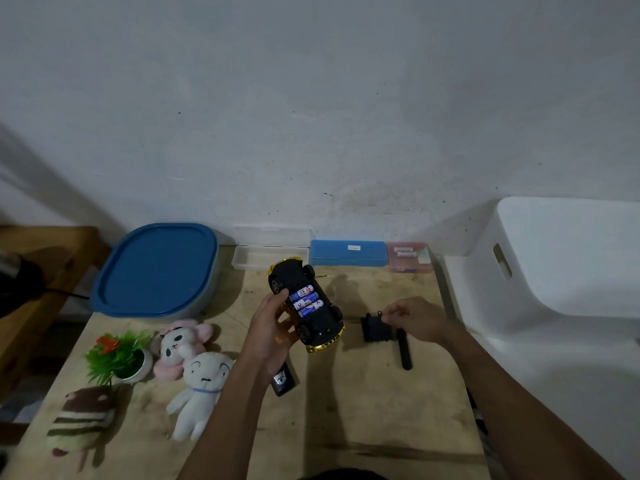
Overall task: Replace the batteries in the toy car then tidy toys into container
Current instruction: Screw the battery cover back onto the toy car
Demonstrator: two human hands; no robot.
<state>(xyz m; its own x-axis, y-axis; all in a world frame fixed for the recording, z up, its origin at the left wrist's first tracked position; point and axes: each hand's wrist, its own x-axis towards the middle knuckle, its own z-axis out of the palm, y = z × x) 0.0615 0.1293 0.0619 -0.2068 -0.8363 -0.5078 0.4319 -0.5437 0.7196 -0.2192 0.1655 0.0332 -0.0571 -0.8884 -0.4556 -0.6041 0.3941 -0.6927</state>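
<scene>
Holding a black-and-gold toy car (306, 306) belly-up above the middle of a wooden table (363, 420) with the left hand (273, 327), with fingers curled round its near side and three blue-and-white batteries (306, 299) seated in the open bay. Pinching, with the right hand (412, 318), the corner of a black battery cover (375, 329) just right of the car, with thumb and fingertips closed on it, beside a black stick-shaped tool (404, 351) (hard to identify) lying on the wood. Flanked along the left edge by a potted plant (117, 356), a pink plush (183, 344), a white plush (199, 386) and a brown striped plush (83, 419). Lined along the wall edge with a blue-lidded container (157, 270), an open clear case (266, 252), a blue case (348, 253) and a pink box (408, 257). Bordered past the right edge by a white bin (568, 258). Open bare wood between the forearms and toward the near edge, save a small black object (284, 379) under the left forearm
</scene>
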